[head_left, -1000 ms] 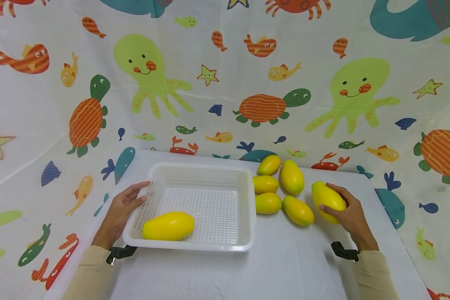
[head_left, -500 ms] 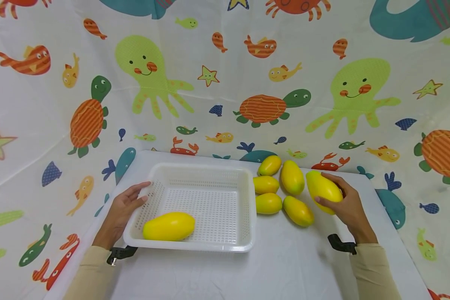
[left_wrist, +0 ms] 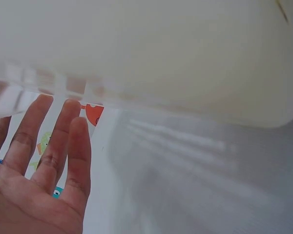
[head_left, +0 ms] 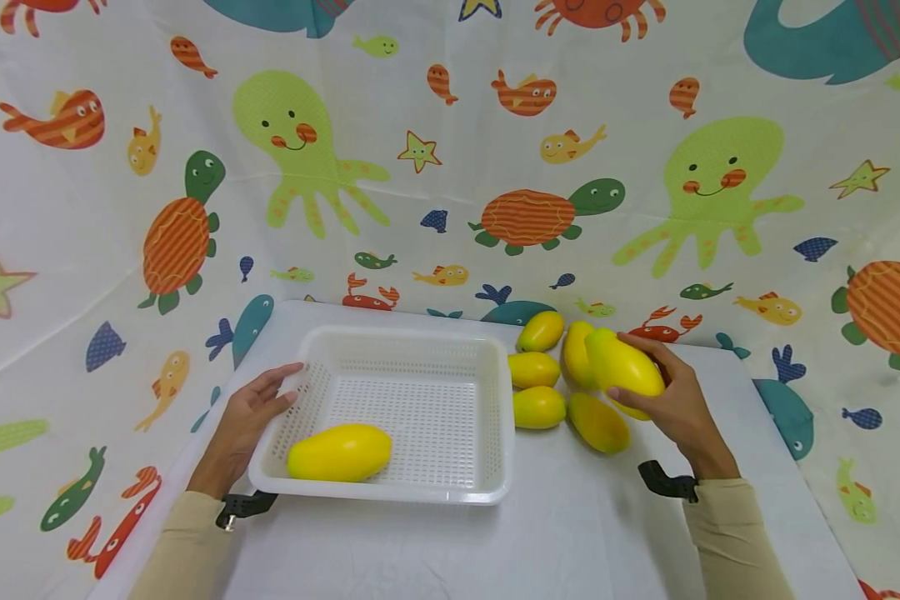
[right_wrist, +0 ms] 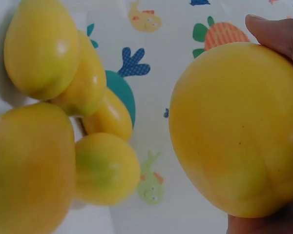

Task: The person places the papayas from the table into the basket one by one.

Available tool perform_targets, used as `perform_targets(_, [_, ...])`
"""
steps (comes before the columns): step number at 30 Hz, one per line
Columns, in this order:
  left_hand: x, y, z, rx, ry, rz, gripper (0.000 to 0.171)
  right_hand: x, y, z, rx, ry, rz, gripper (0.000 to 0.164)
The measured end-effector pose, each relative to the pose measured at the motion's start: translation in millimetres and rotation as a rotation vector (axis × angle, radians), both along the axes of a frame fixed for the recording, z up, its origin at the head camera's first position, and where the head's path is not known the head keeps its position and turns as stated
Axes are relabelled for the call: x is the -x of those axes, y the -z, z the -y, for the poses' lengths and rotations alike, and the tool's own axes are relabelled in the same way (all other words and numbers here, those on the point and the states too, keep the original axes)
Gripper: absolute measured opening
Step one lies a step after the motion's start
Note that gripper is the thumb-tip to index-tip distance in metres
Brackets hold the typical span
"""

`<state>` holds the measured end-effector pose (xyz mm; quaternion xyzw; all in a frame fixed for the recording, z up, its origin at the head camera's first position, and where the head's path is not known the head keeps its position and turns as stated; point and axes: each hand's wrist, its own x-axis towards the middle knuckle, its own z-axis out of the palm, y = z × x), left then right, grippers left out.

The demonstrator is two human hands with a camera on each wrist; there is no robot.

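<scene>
My left hand (head_left: 242, 429) is at the left side of a white perforated plastic basket (head_left: 378, 492). In the left wrist view its fingers (left_wrist: 78, 156) are nearly straight, with tips against the basket wall. One yellow papaya (head_left: 339, 453) lies in the basket's front left corner. My right hand (head_left: 678, 404) grips another yellow papaya (head_left: 624, 371) above the table, thumb on the near side and fingers behind. Just left of and below it, several more papayas (head_left: 537, 407) lie grouped at the basket's right side; the held one partly covers two of them.
A white cloth covers the table (head_left: 555, 533). Behind and at both sides hangs a sheet (head_left: 435, 108) printed with sea animals. The papaya group stretches from the basket's right wall to the table's back edge.
My right hand has carried its papaya left and slightly up, from beside the group to over its right part. My left hand and the basket have stayed in place.
</scene>
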<state>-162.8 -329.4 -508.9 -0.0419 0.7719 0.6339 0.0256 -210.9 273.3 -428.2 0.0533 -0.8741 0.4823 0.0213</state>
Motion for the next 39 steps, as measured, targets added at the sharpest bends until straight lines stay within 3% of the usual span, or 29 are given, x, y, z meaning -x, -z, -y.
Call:
perform_targets(16, [-1.1, -2.7, -1, -0.006, -0.003, 0.025, 0.063, 3.6, 0.4, 28, 0.046, -0.127, 0.0, 0.077])
perform_targets(39, [-1.1, -2.6, -1, -0.011, -0.007, 0.021, 0.064, 15.6, -0.1, 76, 0.109, -0.239, -0.013, 0.075])
